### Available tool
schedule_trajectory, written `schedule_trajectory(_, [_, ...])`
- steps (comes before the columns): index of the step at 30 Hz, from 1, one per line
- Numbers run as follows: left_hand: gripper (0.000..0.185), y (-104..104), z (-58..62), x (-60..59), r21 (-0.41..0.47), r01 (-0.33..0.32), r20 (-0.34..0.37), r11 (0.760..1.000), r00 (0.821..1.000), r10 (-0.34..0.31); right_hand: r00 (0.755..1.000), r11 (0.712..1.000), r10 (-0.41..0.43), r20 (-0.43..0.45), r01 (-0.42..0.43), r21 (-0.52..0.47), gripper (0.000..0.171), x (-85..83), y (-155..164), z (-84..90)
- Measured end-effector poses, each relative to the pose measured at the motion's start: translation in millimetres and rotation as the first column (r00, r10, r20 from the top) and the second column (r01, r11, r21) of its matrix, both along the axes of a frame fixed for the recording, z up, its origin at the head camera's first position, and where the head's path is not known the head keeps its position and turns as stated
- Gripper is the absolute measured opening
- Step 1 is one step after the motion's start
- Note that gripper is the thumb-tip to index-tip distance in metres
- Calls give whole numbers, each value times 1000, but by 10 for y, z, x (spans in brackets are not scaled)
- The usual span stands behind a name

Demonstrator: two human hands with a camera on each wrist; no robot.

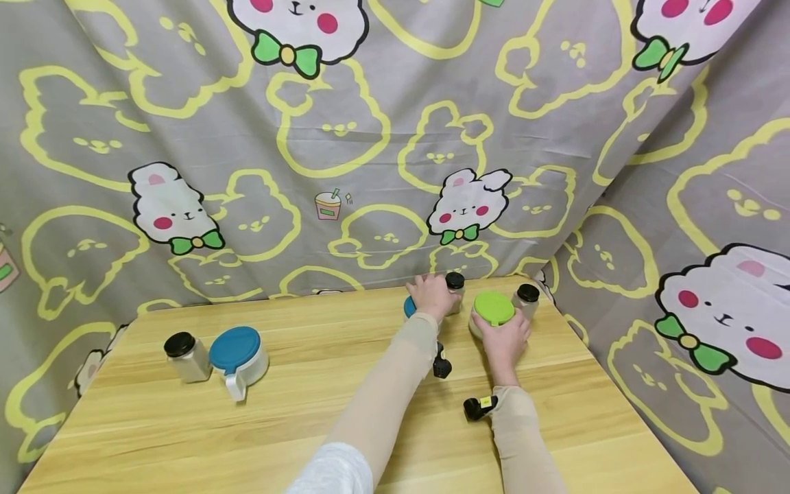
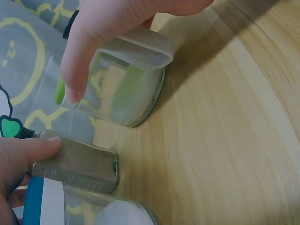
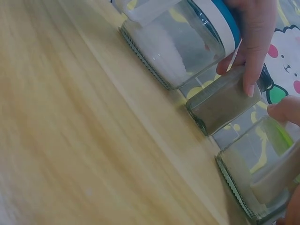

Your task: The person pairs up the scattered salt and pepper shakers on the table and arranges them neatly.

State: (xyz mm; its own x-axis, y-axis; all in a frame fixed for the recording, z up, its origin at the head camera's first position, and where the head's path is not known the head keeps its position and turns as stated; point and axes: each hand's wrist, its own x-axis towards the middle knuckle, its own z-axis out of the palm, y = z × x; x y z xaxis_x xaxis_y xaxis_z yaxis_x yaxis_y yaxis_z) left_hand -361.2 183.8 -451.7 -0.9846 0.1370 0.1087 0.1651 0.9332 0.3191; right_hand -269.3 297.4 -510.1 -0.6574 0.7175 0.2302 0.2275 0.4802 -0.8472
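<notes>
At the right of the table (image 1: pixel 185 439), right hand (image 1: pixel 506 336) grips green jar (image 1: pixel 494 309): thumb on its left side by the lid, fingers round the right. Jar is upright within that grip, base on the wood, handle facing the person. Left hand (image 1: pixel 434 295) has its thumb against gray jar (image 2: pixel 77 164); a fingertip shows between that and blue jar (image 3: pixel 187 47). Rest partly hidden, can't tell if it's pinching or only touching. Gray sits just beside blue, gap to green. Black-capped jar (image 1: pixel 527 295) stands just past right hand.
</notes>
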Motion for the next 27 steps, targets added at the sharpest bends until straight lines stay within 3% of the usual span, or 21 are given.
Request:
schedule_trajectory(13, [51,-20,0,-5,-23,-1,-34,1000,999,0,1000,1000,2,5,-2,5,106,-29,-9,38])
schedule_trajectory(20, [48,-18,-17,-4,-28,29,-62,999,998,-31,1000,1000,-2,1,2,-3,105,-25,-9,64])
schedule_trajectory(27, [46,-29,-8,7,21,48,-96,999,994,-46,1000,1000,-4,-17,4,-4,104,-9,-2,89])
